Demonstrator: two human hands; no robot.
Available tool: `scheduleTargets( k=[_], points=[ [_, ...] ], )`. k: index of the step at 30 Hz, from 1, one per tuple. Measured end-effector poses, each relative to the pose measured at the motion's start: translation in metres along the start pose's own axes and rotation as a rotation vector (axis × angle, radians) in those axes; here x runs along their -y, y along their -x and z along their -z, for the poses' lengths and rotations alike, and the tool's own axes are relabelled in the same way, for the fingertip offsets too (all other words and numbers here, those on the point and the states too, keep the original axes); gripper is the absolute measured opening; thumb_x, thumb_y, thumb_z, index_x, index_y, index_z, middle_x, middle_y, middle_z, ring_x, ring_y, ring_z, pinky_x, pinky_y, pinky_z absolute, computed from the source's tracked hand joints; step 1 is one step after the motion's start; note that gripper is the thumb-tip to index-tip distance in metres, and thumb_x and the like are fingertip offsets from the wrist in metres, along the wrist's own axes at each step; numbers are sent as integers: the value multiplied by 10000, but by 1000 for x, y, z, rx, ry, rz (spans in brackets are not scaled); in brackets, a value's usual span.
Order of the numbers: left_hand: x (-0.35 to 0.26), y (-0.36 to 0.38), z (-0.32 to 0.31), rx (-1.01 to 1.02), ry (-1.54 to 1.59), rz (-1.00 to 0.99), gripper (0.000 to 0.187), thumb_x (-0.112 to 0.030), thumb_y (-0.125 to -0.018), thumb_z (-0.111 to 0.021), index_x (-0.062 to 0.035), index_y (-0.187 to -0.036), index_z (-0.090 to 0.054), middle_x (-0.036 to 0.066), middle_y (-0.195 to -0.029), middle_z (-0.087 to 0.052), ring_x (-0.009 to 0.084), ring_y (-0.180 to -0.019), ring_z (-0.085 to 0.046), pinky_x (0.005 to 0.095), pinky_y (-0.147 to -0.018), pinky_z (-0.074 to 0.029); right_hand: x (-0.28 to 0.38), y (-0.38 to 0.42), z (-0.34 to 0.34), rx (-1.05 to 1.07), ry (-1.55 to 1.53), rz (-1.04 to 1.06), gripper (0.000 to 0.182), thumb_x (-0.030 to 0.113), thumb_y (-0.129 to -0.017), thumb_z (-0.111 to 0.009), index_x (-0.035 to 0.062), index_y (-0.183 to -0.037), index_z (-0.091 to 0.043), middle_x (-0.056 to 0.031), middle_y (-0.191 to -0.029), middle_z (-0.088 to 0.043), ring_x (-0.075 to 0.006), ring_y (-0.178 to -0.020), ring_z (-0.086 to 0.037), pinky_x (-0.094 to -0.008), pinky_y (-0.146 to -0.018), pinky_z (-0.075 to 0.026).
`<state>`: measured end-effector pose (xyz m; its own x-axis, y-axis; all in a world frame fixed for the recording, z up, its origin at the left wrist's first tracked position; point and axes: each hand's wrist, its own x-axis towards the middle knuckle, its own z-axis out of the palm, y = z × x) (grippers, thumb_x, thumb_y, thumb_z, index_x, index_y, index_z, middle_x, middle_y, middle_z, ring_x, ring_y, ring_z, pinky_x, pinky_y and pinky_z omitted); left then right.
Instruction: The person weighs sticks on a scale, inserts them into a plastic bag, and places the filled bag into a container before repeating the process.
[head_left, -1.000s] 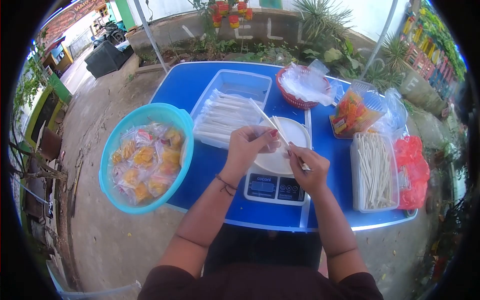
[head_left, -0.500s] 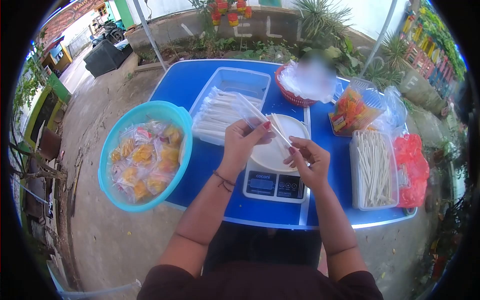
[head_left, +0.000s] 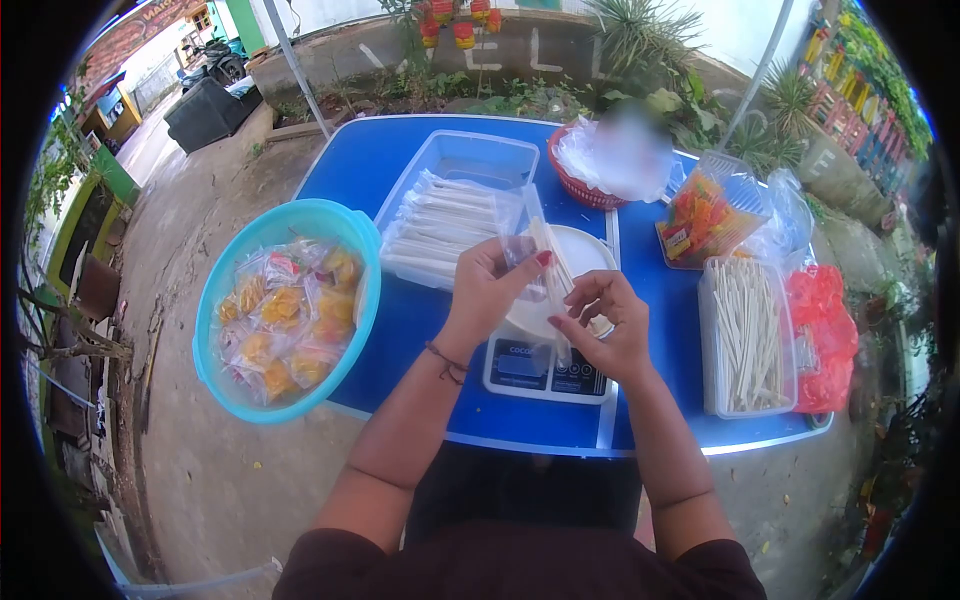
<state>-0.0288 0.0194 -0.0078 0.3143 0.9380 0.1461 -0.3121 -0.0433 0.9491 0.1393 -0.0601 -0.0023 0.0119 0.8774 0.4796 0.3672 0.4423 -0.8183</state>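
Observation:
Above the kitchen scale, my left hand pinches a clear narrow plastic bag between thumb and fingers. Pale thin sticks stand tilted in or against the bag; the clear film makes it hard to tell which. From the other side, my right hand closes its thumb and fingers on the lower part of the sticks and film. Under both hands lies the scale's round white plate, partly hidden. Behind my left hand, a clear tub holds several bagged bundles of sticks.
On the left stands a turquoise basin of bagged yellow food. The blue table also bears a red basket with plastic bags, a container of orange pieces, a tub of loose sticks and a red plastic bag.
The bag and sticks have swung from a leftward slant to nearly upright. The sticks now overlap the bag, whose film hangs lower. My right hand has shifted slightly left.

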Motion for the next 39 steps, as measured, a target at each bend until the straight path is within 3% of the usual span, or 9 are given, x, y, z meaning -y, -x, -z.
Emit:
scheduleTargets(
  k=[3,10,15,18,21,24,27,33,39],
  points=[
    [-3,1,-1,-8,-59,23,315,-143,-807,-777,32,-1039,-655,92,-864,-698,120,-726,-669,234,-592,-559,-11,1,-4,-39,-122,-87,391,68,-745,-789,14,-1039,-537,-70,-850,-652,-116,-727,-635,-232,-609,-514],
    [-5,4,-6,15,-227,5,378,-159,-753,-827,27,-1031,-651,80,-787,-684,103,-655,-651,212,-553,-540,-5,3,-6,-8,53,15,445,36,-756,-760,23,-1102,-479,-93,-945,-622,-134,-729,-647,-243,-632,-525],
    [-6,4,-5,58,-157,10,312,-145,-773,-810,17,-1000,-669,63,-768,-689,93,-645,-646,202,-562,-517,-8,2,-6,-67,-109,-92,483,7,-766,-730,10,-1155,-443,-95,-912,-604,-139,-741,-653,-252,-636,-527],
    [-3,4,-3,87,-145,11,247,-125,-807,-775,18,-987,-684,68,-793,-700,97,-658,-653,201,-594,-515,-8,3,-6,-30,-50,-49,477,-6,-787,-696,6,-1182,-429,-102,-899,-609,-139,-742,-653,-250,-645,-524],
    [0,2,-4,56,-61,14,199,-101,-841,-733,25,-990,-695,89,-840,-709,115,-721,-675,211,-621,-532,-6,4,-6,-30,-178,-109,411,-13,-814,-685,15,-1162,-469,-61,-884,-617,-97,-771,-620,-212,-645,-490],
    [-2,2,-1,40,-34,60,192,-88,-854,-713,31,-1004,-697,111,-868,-713,144,-768,-697,226,-637,-548,-4,-1,2,-124,132,-25,306,57,-756,-735,34,-1019,-582,-71,-863,-631,-167,-691,-620,-283,-625,-488],
    [-4,1,0,44,-110,50,200,-95,-851,-716,34,-1002,-697,118,-861,-713,167,-775,-710,228,-629,-552,-9,-5,9,-155,686,164,222,161,-726,-760,53,-878,-639,-59,-829,-619,-220,-721,-577,-342,-650,-443],
    [-6,3,-2,24,-192,53,200,-114,-842,-730,34,-972,-697,112,-841,-710,176,-739,-713,214,-599,-538,-9,1,3,-81,838,104,234,278,-742,-733,62,-780,-649,-63,-778,-586,-246,-777,-540,-380,-697,-393],
    [-7,2,-2,0,-98,91,167,-109,-854,-711,13,-964,-681,98,-871,-703,152,-744,-693,243,-641,-542,-16,4,-5,-114,899,131,174,195,-783,-668,54,-693,-619,-84,-749,-577,-254,-769,-550,-388,-702,-402]
  ],
)
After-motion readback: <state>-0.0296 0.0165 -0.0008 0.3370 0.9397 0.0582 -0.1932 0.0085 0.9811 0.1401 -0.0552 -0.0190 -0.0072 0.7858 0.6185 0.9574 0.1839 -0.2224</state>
